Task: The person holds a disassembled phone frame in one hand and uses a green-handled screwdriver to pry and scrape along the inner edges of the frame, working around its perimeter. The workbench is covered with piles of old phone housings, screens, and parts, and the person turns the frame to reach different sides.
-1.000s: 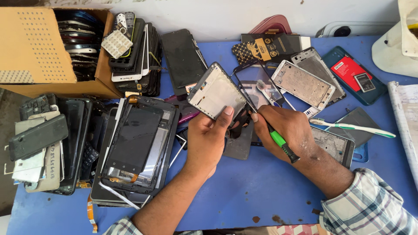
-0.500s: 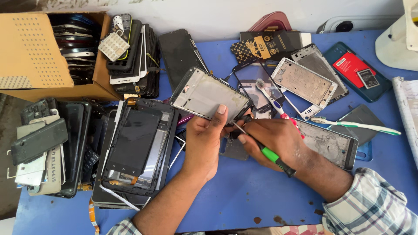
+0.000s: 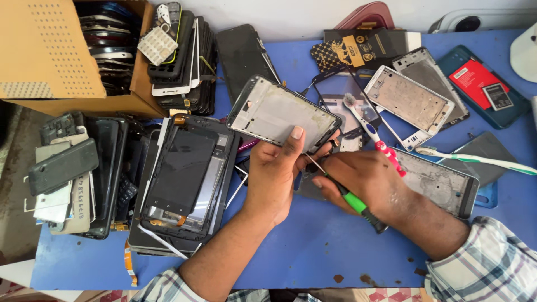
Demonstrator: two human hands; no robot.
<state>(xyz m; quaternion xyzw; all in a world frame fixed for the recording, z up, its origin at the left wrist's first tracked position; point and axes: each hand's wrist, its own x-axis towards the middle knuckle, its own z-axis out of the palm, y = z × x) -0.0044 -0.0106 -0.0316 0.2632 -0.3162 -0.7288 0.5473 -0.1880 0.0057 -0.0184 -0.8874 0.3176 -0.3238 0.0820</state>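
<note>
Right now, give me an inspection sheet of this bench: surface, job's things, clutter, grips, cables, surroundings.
Surface: blue table top, a few dark specks near the front edge.
Job's things: phone frame, tilted, held off the table; green-handled screwdriver, tip at the frame's lower edge.
Clutter: stacked phone screens at left; cardboard box of parts; loose metal frames; two toothbrushes; red-labelled battery.
Grips: left hand grips the frame, thumb on its face; right hand grips the screwdriver.
Cables: orange flex ribbon hangs at the front edge.
Surroundings: white wall behind; bare floor at left.
</note>
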